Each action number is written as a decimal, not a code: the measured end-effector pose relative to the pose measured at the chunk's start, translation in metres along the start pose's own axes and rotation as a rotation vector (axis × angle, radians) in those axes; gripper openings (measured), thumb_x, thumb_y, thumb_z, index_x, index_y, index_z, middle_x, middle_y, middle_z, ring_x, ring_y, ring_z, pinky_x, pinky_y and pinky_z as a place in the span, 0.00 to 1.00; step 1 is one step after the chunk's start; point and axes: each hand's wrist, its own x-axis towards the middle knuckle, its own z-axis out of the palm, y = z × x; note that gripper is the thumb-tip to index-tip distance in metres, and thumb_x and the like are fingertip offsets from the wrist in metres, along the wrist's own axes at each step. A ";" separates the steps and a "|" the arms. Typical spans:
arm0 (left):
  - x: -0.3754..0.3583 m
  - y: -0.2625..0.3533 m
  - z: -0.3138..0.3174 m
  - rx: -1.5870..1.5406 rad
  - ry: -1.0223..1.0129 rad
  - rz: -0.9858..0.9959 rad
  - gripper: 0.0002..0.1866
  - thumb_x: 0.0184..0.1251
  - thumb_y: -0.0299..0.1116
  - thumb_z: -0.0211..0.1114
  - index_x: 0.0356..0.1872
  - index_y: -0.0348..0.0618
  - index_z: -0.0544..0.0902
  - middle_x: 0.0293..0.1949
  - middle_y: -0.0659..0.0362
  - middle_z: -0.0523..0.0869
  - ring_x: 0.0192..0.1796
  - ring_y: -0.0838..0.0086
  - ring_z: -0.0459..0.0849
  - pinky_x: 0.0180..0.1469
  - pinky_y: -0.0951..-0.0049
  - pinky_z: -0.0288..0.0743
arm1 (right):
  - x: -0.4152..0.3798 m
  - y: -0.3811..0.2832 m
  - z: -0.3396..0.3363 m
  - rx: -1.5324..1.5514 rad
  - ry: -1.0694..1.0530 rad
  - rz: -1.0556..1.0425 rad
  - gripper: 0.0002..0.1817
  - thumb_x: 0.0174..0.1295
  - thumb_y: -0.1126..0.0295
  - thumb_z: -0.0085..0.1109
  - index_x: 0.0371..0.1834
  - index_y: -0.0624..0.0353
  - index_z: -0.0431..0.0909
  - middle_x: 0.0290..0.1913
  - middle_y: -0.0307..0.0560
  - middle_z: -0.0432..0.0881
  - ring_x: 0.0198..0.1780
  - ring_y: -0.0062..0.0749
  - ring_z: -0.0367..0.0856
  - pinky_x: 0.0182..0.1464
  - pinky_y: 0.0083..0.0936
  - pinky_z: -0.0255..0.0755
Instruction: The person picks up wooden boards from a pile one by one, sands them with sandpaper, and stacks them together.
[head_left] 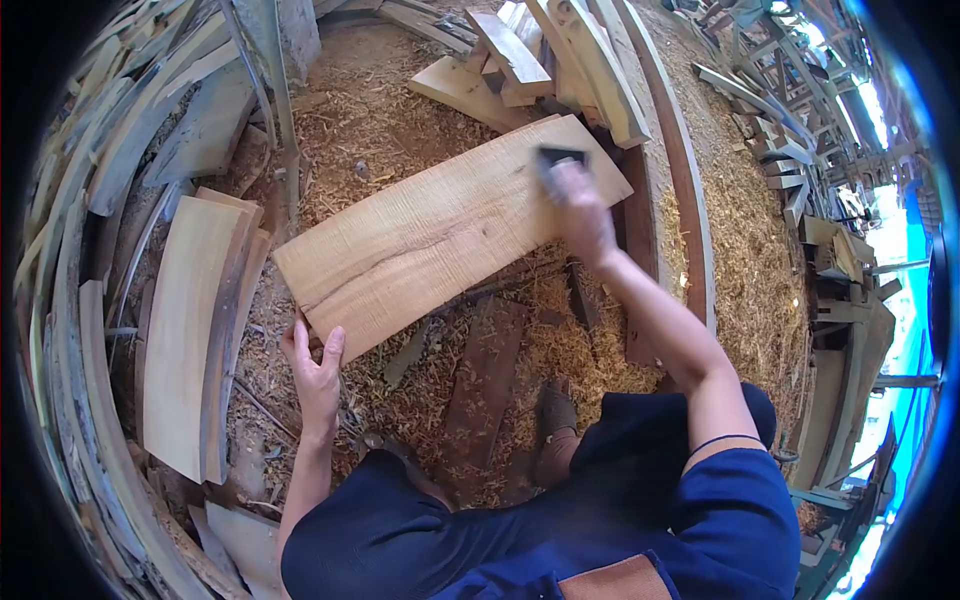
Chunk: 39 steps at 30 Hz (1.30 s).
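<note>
A wide wooden board (440,225) with wavy grain and a dark crack lies slanted in front of me, its far end up and to the right. At its near left corner, my left hand (316,372) grips the edge, thumb on the upper side and fingers partly hidden at the edge. My right hand (578,200) is closed around a dark block-like tool (562,157) at the board's far right end. Motion blurs the tool, and its exact kind cannot be made out. It appears to be on the board's upper face.
Several pale planks (190,330) stand stacked at the left. Cut timber (510,55) is piled beyond the board, and a long curved beam (685,170) runs along the right. Wood shavings (750,260) cover the ground. My foot (557,415) rests near a dark plank (485,370).
</note>
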 end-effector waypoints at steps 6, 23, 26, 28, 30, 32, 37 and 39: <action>-0.001 0.003 -0.011 -0.109 -0.124 -0.099 0.35 0.67 0.37 0.60 0.69 0.34 0.55 0.57 0.48 0.72 0.56 0.70 0.73 0.58 0.71 0.67 | -0.028 -0.015 -0.020 0.121 -0.037 -0.470 0.31 0.51 0.83 0.50 0.64 0.63 0.65 0.62 0.56 0.71 0.65 0.43 0.68 0.68 0.33 0.62; -0.008 0.016 -0.005 -0.115 -0.078 -0.164 0.37 0.66 0.38 0.61 0.71 0.40 0.53 0.45 0.55 0.77 0.38 0.78 0.76 0.22 0.81 0.72 | 0.073 -0.010 0.023 0.123 -0.106 0.025 0.22 0.56 0.76 0.49 0.55 0.69 0.68 0.57 0.58 0.71 0.61 0.42 0.69 0.65 0.33 0.62; -0.008 0.019 0.001 -0.128 -0.052 -0.169 0.38 0.66 0.38 0.61 0.71 0.40 0.52 0.44 0.56 0.77 0.37 0.79 0.76 0.21 0.81 0.71 | 0.080 -0.016 0.019 0.071 -0.068 0.053 0.20 0.55 0.78 0.48 0.53 0.70 0.69 0.55 0.61 0.73 0.59 0.43 0.72 0.64 0.34 0.65; -0.007 0.013 -0.001 -0.136 -0.064 -0.150 0.38 0.67 0.37 0.60 0.71 0.38 0.50 0.42 0.55 0.78 0.33 0.80 0.75 0.23 0.83 0.70 | 0.044 -0.089 -0.015 0.149 -0.081 -0.204 0.20 0.54 0.79 0.47 0.53 0.70 0.69 0.57 0.62 0.73 0.62 0.44 0.71 0.66 0.36 0.63; 0.002 -0.010 -0.004 -0.085 -0.063 -0.062 0.38 0.67 0.36 0.59 0.71 0.38 0.49 0.43 0.54 0.78 0.31 0.81 0.75 0.23 0.83 0.70 | 0.033 -0.104 -0.014 0.225 0.066 -0.357 0.20 0.53 0.79 0.48 0.52 0.70 0.69 0.57 0.62 0.73 0.61 0.45 0.71 0.66 0.36 0.63; -0.006 -0.021 -0.007 -0.026 -0.065 0.002 0.38 0.67 0.36 0.59 0.72 0.38 0.48 0.44 0.54 0.78 0.30 0.82 0.74 0.22 0.84 0.69 | 0.036 -0.082 -0.018 0.397 0.030 -0.428 0.19 0.52 0.80 0.48 0.51 0.70 0.70 0.58 0.61 0.72 0.62 0.46 0.71 0.66 0.36 0.62; -0.008 0.014 0.002 -0.096 -0.055 -0.123 0.38 0.68 0.35 0.57 0.72 0.39 0.46 0.46 0.55 0.76 0.27 0.83 0.72 0.20 0.83 0.65 | 0.083 -0.018 0.035 0.220 0.115 0.266 0.19 0.55 0.78 0.50 0.52 0.69 0.70 0.54 0.64 0.74 0.60 0.49 0.72 0.62 0.35 0.67; -0.008 0.013 0.004 -0.136 -0.066 -0.124 0.38 0.69 0.35 0.56 0.72 0.41 0.45 0.46 0.56 0.76 0.28 0.83 0.72 0.21 0.83 0.64 | 0.087 -0.096 -0.030 0.156 -0.225 -0.059 0.19 0.56 0.75 0.51 0.52 0.70 0.70 0.54 0.63 0.74 0.58 0.48 0.74 0.59 0.34 0.69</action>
